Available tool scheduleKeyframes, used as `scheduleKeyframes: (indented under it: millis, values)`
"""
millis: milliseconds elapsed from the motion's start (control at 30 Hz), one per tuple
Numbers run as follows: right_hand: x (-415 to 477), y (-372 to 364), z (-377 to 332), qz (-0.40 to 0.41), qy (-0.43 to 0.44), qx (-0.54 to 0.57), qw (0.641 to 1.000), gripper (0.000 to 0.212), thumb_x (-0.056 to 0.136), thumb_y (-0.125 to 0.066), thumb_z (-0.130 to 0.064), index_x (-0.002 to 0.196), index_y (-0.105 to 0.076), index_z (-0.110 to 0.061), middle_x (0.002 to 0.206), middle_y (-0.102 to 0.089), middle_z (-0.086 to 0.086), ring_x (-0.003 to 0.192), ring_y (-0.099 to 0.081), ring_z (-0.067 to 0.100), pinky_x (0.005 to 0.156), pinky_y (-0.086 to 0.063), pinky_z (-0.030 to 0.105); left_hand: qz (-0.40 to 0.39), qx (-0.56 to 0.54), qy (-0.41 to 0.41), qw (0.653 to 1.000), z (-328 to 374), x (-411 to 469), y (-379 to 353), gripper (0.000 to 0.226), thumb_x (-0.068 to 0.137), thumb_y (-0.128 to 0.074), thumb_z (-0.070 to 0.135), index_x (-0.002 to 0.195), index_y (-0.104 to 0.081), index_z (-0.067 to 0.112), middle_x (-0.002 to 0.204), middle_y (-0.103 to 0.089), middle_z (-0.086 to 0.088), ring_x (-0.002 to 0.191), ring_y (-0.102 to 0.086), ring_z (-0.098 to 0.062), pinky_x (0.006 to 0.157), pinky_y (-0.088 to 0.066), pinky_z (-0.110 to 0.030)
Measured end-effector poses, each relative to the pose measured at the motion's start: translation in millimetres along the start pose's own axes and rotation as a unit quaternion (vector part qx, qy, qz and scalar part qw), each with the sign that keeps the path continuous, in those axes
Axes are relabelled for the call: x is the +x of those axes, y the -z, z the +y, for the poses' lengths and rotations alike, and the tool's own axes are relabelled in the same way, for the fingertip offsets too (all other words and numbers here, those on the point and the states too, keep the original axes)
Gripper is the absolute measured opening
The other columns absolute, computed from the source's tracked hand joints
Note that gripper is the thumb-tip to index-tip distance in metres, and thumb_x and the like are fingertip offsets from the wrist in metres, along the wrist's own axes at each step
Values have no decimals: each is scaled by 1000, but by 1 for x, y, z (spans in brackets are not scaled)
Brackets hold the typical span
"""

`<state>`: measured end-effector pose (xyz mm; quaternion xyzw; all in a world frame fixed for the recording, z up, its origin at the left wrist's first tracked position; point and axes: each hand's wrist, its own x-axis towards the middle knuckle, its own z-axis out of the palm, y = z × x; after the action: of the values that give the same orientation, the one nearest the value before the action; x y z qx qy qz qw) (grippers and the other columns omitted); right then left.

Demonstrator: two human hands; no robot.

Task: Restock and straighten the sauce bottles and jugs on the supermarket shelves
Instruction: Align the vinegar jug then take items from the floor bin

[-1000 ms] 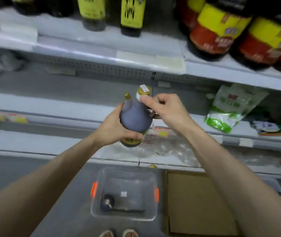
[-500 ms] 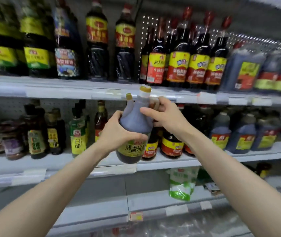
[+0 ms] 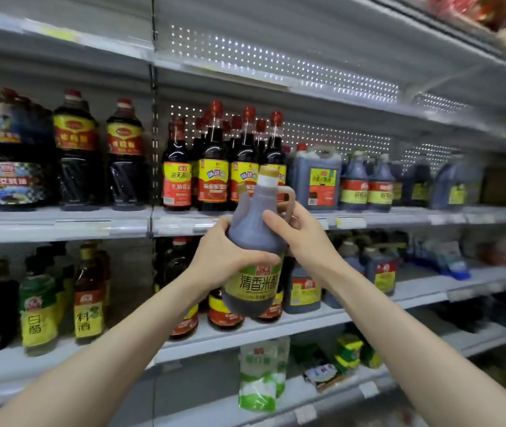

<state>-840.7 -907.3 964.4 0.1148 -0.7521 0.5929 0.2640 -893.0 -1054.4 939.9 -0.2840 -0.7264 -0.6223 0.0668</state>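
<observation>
I hold a dark vinegar jug with a gold cap, a side handle and a green-yellow label up in front of the shelves. My left hand wraps around its belly from the left. My right hand grips it at the handle on the right side. The jug is upright, level with the edge of the middle shelf. Behind it stand red-capped soy sauce bottles, with similar handled jugs farther right on the same shelf.
Large dark bottles fill the middle shelf's left side. The lower shelf carries vinegar and cooking wine bottles and squat jugs. A green-white pouch hangs below. The top shelf looks bare.
The view has tilted up from the floor bin to the upper shelves. Both hands have kept hold of the jug and raised it toward the middle shelf.
</observation>
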Motion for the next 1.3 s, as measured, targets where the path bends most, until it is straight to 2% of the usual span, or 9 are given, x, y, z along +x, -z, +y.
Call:
scheduleKeyframes:
  millis: [100, 267, 400, 600, 733, 833, 933, 1133, 1300]
  values:
    - [-12, 67, -2, 7, 5, -11, 1000, 29, 92, -62, -24, 118, -59, -12, 112, -70, 5, 102, -67, 13, 91, -54, 33, -11, -10, -10, 1000, 20, 0, -64, 88, 29, -89, 47, 108, -56, 24, 102, -70, 7, 90, -69, -11, 80, -58, -36]
    - [-20, 161, -11, 12, 23, -21, 999, 20, 92, -63, -20, 111, -62, -17, 109, -71, 1, 100, -67, 10, 88, -54, 29, -17, -16, -21, 999, 52, 10, -151, 84, 39, -95, 37, 113, -57, 20, 103, -70, 6, 89, -69, -8, 80, -58, -33]
    - [-17, 218, -11, 13, 26, -7, 1000, 26, 92, -62, -15, 118, -61, -11, 113, -71, 6, 106, -66, 16, 91, -54, 30, -26, -24, -13, 999, 71, 23, -201, 89, 32, -94, 40, 111, -58, 20, 101, -71, 6, 88, -70, -7, 77, -58, -30]
    - [7, 260, 9, 17, 20, 5, 1000, 29, 92, -61, -16, 119, -60, -6, 115, -69, 12, 110, -65, 23, 93, -54, 32, -42, -16, -26, 999, 73, 56, -238, 67, 49, -95, 22, 103, -55, 23, 97, -70, 8, 85, -68, -5, 68, -54, -20]
    - [25, 277, 18, 13, 25, 9, 1000, 22, 93, -59, -13, 115, -62, -16, 109, -72, -1, 103, -67, 10, 79, -54, 20, -50, -22, -33, 998, 63, 89, -255, 83, 31, -93, 41, 104, -57, 25, 99, -71, 7, 87, -69, -7, 76, -58, -30]
    - [42, 297, 27, 38, 35, -15, 999, 26, 94, -59, -13, 120, -61, -14, 110, -72, -1, 104, -67, 10, 82, -54, 22, -73, -32, -42, 996, 57, 117, -276, 79, 40, -96, 33, 107, -56, 24, 101, -71, 6, 89, -69, -10, 79, -58, -34]
    - [55, 323, 34, 60, 21, -41, 997, 25, 93, -61, -20, 117, -62, -14, 113, -71, 4, 108, -66, 18, 85, -54, 30, -85, -41, -58, 994, 59, 139, -300, 68, 49, -95, 23, 103, -54, 28, 101, -70, 7, 86, -68, -6, 72, -57, -25]
    - [73, 379, 51, 85, 24, -61, 994, 19, 94, -59, -19, 113, -62, -20, 111, -71, 2, 103, -67, 14, 74, -54, 23, -112, -53, -72, 990, 57, 180, -357, 73, 48, -95, 23, 109, -55, 25, 100, -68, 11, 87, -67, -5, 69, -56, -21]
    - [85, 428, 75, 78, 22, -56, 995, 16, 94, -59, -20, 107, -62, -29, 98, -73, -12, 99, -68, 8, 74, -55, 24, -117, -48, -74, 989, 48, 209, -409, 84, 29, -91, 44, 103, -55, 30, 101, -70, 10, 90, -69, -8, 81, -58, -36]
